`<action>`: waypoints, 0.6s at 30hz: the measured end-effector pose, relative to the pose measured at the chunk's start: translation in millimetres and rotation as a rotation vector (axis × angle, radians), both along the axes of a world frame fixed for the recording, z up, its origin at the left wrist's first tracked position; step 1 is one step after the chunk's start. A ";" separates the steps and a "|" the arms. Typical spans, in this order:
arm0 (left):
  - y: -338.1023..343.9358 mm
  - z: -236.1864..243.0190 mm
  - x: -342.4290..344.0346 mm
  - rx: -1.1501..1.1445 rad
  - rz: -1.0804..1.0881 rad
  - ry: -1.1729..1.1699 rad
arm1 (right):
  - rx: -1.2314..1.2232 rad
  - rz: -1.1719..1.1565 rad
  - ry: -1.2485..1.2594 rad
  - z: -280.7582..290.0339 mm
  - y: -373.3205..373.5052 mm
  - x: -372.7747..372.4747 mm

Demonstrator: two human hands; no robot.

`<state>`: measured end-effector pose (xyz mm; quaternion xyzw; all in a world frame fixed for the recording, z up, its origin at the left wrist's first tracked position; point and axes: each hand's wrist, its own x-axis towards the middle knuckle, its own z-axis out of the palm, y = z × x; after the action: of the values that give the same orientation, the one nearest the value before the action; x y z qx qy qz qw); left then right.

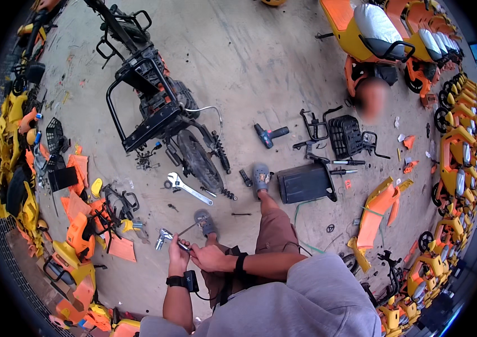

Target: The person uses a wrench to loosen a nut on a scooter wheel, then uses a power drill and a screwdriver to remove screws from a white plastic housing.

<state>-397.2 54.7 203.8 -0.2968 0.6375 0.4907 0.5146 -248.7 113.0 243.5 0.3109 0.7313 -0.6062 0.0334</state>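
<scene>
In front of my lap, both of my hands are close together around a chrome-headed tool with a dark grip (162,238); its exact kind is unclear. My left hand (177,257) is wrapped round the grip, while my right hand (209,258) is closed at its near end. From beside the tool a thin rod (188,228) slants up toward my left shoe; whether it belongs to the tool is unclear. A large adjustable wrench (190,190) lies on the floor beyond my hands. Farther off stands a stripped scooter (154,126), its black frame and wheel exposed.
A cordless drill (270,136) and a black box (304,184) lie beyond my right foot. To the right are a black crate (344,136) and an orange body panel (374,218). Loose parts and orange panels (79,227) clutter the left; yellow scooters (456,151) line the right.
</scene>
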 end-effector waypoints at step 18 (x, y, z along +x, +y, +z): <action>-18.4 -83.1 36.1 -0.030 0.559 0.025 | 0.931 0.088 -0.898 -537.2 389.6 268.3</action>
<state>-361.1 36.3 120.8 -0.4626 0.5444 0.6077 0.3468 19.6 502.5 -293.7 0.4858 0.8446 -0.0347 0.2225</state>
